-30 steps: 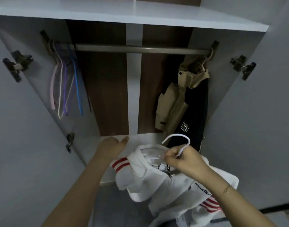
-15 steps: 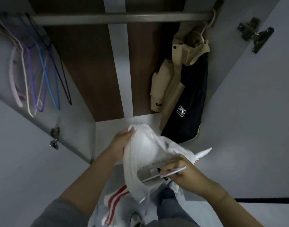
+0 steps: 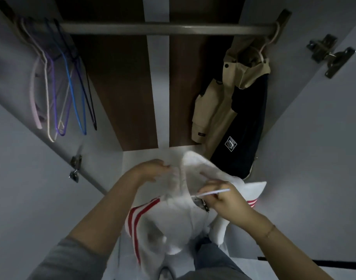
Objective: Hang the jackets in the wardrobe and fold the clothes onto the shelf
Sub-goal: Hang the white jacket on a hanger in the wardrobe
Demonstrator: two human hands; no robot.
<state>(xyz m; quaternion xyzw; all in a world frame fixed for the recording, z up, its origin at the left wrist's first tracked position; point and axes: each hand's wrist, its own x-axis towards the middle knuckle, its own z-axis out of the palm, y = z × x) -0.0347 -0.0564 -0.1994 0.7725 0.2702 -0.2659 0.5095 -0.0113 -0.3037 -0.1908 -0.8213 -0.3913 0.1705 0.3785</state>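
Observation:
A white jacket with red stripes (image 3: 174,223) hangs between my two hands in front of the open wardrobe. My left hand (image 3: 152,171) pinches its collar near the hood. My right hand (image 3: 226,203) grips a white hanger (image 3: 211,192) that lies across the jacket's neck opening. A beige and black jacket (image 3: 233,110) hangs on a hanger at the right end of the metal rail (image 3: 163,29).
Several bare hangers (image 3: 62,91), pink, white, purple and blue, hang at the rail's left end. The wardrobe floor (image 3: 144,156) is white. Both doors stand open at left and right, with a hinge (image 3: 330,54) on the right door. My legs and a shoe show below the jacket.
The view has tilted down and closer. The hanger's hook, upright a second ago, now lies flat across the neck opening. My left hand moved from the wardrobe floor to the collar.

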